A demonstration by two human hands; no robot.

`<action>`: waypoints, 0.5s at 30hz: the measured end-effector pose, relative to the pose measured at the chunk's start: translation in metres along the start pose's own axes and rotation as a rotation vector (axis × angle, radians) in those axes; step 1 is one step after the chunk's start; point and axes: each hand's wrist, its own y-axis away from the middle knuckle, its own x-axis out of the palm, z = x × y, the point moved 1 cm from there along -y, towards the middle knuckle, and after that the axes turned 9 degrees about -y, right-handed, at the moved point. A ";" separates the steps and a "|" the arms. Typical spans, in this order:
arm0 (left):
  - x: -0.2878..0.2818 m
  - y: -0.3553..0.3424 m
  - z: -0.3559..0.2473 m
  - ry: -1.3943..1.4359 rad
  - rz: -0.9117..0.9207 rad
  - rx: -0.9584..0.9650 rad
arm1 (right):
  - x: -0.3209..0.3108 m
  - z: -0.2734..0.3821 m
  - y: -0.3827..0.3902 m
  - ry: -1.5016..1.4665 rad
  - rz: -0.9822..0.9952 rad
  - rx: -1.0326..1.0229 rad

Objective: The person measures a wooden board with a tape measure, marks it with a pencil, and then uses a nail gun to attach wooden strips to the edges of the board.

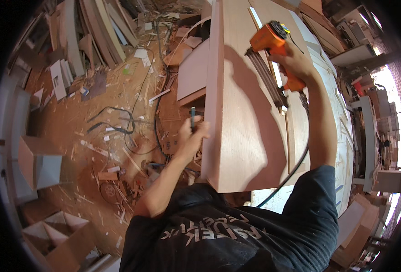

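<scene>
My right hand (295, 61) is wrapped round the handle of an orange nail gun (267, 40), which has a long dark magazine. The gun is over a large pale wooden panel (241, 154), beside narrow strips (291, 140) lying along it. From its handle a dark air hose (295, 168) curves back toward my body. My left hand (192, 140) is closed on a thin, dark teal, pencil-like stick (193, 117) pointing upward, just left of the panel's edge. The lower end of the stick is hidden in my fingers.
Wood scraps and a black cable (130, 122) litter the dusty floor (68, 122) at left. Long boards (96, 36) lean at the far left. An open wooden box with compartments (57, 235) stands near left. A white-faced panel (193, 70) is beyond my left hand.
</scene>
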 end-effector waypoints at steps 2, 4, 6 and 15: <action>-0.055 -0.012 0.017 -0.033 -0.074 -0.038 | -0.006 -0.003 0.021 -0.019 -0.003 0.054; -0.129 -0.030 0.037 0.008 -0.070 -0.130 | 0.003 0.004 0.045 -0.007 -0.051 0.133; -0.219 -0.037 0.058 -0.002 -0.133 -0.290 | 0.021 0.031 0.072 0.036 -0.142 0.225; -0.413 -0.123 0.049 -0.166 -0.267 -0.408 | 0.078 0.146 0.127 -0.190 -0.188 0.443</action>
